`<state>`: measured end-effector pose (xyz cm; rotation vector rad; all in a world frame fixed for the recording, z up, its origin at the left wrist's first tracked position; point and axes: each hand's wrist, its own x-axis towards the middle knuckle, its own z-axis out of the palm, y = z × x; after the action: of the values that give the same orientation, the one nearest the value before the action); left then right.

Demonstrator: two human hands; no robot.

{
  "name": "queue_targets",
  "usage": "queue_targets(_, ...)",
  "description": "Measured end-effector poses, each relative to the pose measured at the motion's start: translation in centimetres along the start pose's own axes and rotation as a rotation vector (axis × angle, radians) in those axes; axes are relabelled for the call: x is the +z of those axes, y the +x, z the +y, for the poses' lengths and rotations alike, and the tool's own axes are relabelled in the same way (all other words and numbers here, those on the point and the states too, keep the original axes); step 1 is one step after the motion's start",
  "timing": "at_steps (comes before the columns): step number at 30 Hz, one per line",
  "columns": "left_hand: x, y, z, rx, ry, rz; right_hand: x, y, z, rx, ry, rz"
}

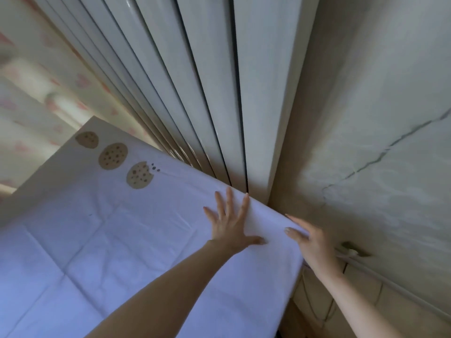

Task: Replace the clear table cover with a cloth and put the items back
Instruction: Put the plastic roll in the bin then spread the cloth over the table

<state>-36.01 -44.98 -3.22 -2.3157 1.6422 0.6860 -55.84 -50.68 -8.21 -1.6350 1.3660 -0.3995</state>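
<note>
Left hand (231,225) flat, grip open, pressing cloth (122,228) at lower centre; right hand (311,242) at its edge, grip unclear. Cloth laid; no items back.

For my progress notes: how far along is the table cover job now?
Done: the cloth with cookie prints already lies spread. In hand: the left hand presses it flat; the right hand grips its corner beside the radiator. Left: no items stand on its visible part yet.

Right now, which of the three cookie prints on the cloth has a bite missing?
The cookie print nearest the left hand: its upper right edge is notched, with crumb dots beside it. The other two are whole rounds.
</note>
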Motion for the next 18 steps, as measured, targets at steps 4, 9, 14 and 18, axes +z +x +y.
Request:
queue_targets(4,0.3,0.3,0.1,0.002,0.03,0.008,0.7,0.2,0.4,-0.042,0.096,0.062)
queue_targets(9,0.5,0.6,0.0,0.014,0.056,-0.001,1.1,0.4,0.5,-0.083,0.101,0.113)
queue_targets(14,0.9,1.0,-0.1,0.022,0.05,0.006,1.3,0.3,0.4,-0.136,0.121,0.199)
queue_targets(18,0.9,1.2,0.0,0.021,0.054,0.006,1.4,0.8,0.8,-0.191,0.021,0.265)
